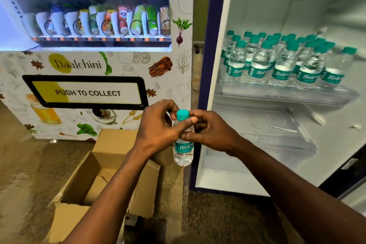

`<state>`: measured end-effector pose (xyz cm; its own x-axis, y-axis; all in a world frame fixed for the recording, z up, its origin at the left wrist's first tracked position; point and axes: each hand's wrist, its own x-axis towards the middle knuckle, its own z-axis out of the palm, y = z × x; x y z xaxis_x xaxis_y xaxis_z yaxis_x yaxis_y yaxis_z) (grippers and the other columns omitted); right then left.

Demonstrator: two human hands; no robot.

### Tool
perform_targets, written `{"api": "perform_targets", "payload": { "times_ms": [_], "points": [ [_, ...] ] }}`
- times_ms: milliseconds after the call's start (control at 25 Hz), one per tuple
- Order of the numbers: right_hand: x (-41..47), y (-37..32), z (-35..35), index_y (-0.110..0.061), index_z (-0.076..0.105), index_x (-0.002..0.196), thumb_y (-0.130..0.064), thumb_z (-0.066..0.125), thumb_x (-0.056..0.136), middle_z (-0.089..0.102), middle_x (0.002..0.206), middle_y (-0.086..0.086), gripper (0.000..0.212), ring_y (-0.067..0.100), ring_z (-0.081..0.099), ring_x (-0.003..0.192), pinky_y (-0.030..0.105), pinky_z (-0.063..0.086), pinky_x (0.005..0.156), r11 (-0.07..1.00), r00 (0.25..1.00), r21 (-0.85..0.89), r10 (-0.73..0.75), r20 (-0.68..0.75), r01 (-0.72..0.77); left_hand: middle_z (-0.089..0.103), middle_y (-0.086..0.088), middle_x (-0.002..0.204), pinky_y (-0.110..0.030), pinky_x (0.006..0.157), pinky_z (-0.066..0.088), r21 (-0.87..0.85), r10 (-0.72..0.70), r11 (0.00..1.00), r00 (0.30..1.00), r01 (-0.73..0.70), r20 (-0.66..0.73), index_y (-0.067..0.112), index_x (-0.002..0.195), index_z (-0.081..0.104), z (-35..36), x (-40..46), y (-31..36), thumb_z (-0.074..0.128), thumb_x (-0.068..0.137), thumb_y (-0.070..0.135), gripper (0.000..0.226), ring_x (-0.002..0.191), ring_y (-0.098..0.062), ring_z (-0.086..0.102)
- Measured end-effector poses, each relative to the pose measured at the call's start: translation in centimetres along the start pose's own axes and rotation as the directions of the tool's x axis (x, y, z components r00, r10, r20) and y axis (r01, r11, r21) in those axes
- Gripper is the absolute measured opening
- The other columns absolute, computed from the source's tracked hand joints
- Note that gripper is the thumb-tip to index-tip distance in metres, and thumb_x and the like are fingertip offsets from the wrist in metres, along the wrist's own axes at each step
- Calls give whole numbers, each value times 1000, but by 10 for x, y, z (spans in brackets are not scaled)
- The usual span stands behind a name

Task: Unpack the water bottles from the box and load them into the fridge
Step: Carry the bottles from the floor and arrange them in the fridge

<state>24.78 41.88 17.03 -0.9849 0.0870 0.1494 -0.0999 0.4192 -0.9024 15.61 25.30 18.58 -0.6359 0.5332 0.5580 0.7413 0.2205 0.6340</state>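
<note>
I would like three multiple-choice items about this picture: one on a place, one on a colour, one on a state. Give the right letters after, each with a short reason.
1. Where do the loaded clear plastic water bottles stand?
A. on the floor
B. on the fridge's upper clear shelf
C. inside the box

2. What colour is the cap of the held clear water bottle?
A. teal green
B. red
C. white

3. What state is the brown cardboard box in?
A. taped shut
B. crushed flat
C. open, flaps up

Answers: 1 B, the rows stand on that shelf. 2 A, the cap shows teal between the left hand and right hand. 3 C, its flaps stand apart.
</note>
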Motion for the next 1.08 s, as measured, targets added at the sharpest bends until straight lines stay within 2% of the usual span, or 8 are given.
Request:
{"api": "perform_targets", "payload": {
  "times_ms": [120, 240, 400, 520, 640, 760, 920, 1080],
  "points": [
    [-6, -32, -16, -21, 65, 127, -25, 82, 82, 72, 112, -8, 48, 10, 69, 102, 31, 60, 87, 996, 977, -12, -94, -194, 93, 64, 6, 79, -30, 54, 53, -54, 120, 991, 993, -120, -18, 20, 85, 66, -14, 27, 33, 79, 78, 52, 35, 64, -13, 62],
    [-15, -63, -41, -24, 70, 117, -33, 86, 77, 74, 98, -10, 44, 8, 70, 89, 27, 59, 77, 990, 930, -56, -139, -340, 127, 66, 0, 97, -34, 68, 57, -106, 265, 953, 952, -282, -152, 13, 104, 68, -16, 65, 70, 69, 86, 52, 43, 87, -14, 66],
    [-32, -87, -79, -30, 69, 105, -37, 86, 75, 70, 80, -23, 35, -2, 66, 75, 17, 52, 67, 992, 851, -83, -123, -511, 94, 47, -20, 140, -34, 107, 43, 99, 431, 896, 793, -433, -430, 0, 140, 48, 1, 136, 116, 67, 93, 37, 63, 133, -28, 46],
    [-38, -99, -119, -33, 66, 91, -37, 85, 75, 67, 70, -23, 25, -2, 64, 66, 20, 53, 63, 995, 764, -73, -103, -637, 72, 23, -34, 156, -52, 120, 23, 295, 561, 827, 730, -478, -390, -5, 148, 36, 21, 173, 130, 65, 94, 39, 76, 149, -44, 21],
    [-32, -109, -167, -28, 72, 93, -52, 87, 66, 72, 76, -12, 39, 7, 67, 71, 38, 61, 69, 992, 606, -125, -118, -787, 31, 13, -30, 161, -61, 118, 17, 393, 603, 785, 736, -479, -308, 7, 154, 29, 44, 183, 122, 59, 96, 48, 78, 152, -45, 9],
    [-15, -120, -213, -23, 73, 98, -50, 85, 71, 73, 85, -8, 41, 8, 68, 74, 31, 59, 73, 974, 495, -227, -195, -847, -5, 13, -24, 164, -62, 117, 16, 512, 619, 741, 738, -435, -269, 19, 156, 29, 52, 187, 115, 53, 96, 54, 73, 152, -45, 6],
    [31, -132, -261, -16, 72, 106, -42, 79, 82, 73, 95, -3, 36, 5, 67, 81, 18, 52, 73, 938, 451, -343, -285, -846, -50, 12, -20, 165, -62, 119, 12, 627, 609, 692, 756, -358, -241, 26, 158, 26, 57, 186, 117, 43, 97, 61, 71, 152, -45, 5],
    [83, -124, -281, -14, 71, 110, -38, 77, 85, 75, 103, 2, 35, 8, 67, 85, 16, 47, 68, 938, 518, -337, -252, -818, -77, 9, -17, 166, -60, 120, 12, 695, 622, 634, 758, -340, -197, 26, 158, 23, 60, 188, 115, 38, 98, 62, 72, 153, -41, 3]
  ]
}}
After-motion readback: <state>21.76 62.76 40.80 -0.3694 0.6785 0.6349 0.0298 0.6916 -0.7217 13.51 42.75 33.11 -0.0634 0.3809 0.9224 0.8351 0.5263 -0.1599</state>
